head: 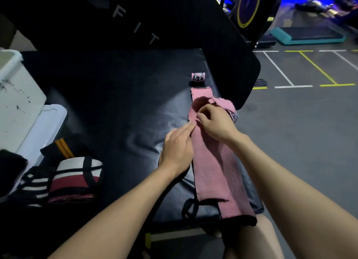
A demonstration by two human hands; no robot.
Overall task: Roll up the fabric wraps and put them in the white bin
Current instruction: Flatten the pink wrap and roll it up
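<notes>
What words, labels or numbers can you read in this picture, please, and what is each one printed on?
"FIT": pale letters running down the upright black pad; anything above them is too dark to read.
Pink and black tab beyond the pink wrap: patterned print, not readable.
Printed patch past the right hand: too blurred to read.
White bin: only dark scuffs, no text.

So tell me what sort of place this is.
Most likely a gym: a black padded bench with a backrest lettered FIT, a teal aerobic step on the floor, and floor lines.
</notes>
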